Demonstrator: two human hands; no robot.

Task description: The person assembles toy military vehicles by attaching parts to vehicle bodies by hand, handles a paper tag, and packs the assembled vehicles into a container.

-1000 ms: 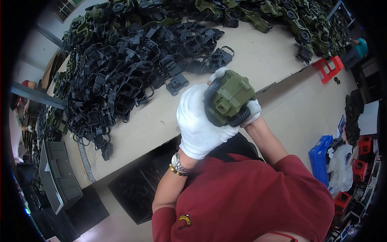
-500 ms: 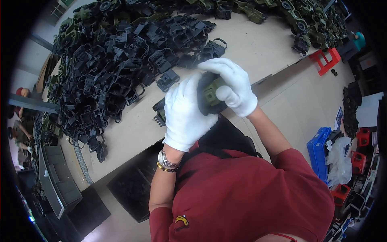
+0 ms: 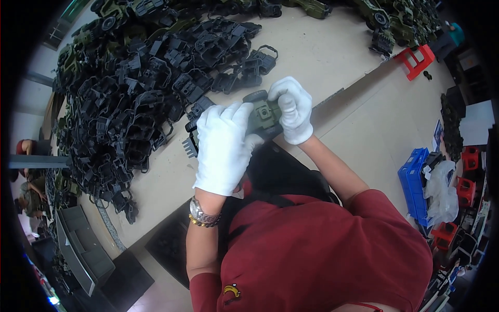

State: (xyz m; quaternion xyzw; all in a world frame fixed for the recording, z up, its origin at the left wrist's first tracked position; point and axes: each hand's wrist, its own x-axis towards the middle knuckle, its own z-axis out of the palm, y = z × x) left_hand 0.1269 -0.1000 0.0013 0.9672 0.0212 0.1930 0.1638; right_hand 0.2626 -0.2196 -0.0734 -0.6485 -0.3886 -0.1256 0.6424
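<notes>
Both my hands wear white gloves and grip a dark green toy vehicle (image 3: 264, 113) above the near edge of the table. A raised square detail on its body faces up, and a black wheel shows on its far side. My left hand (image 3: 223, 148) wraps the left part of the toy, hiding much of it. At its right end my right hand (image 3: 293, 112) is closed, with fingers curled and the thumb against them. Beyond my left hand, a black toothed part (image 3: 189, 146) sticks out at the left; I cannot tell whether it belongs to the toy.
A large heap of black plastic toy parts (image 3: 140, 99) covers the table's left side. Green toy vehicles (image 3: 379, 23) are piled along the far side. Right of the table are a red stool (image 3: 416, 62) and a blue crate (image 3: 414, 182). Other people are at far left and far right.
The toy has turned, showing more of its body and a far wheel. My right hand's fingers have gone from stretched over it to curled at its right end.
</notes>
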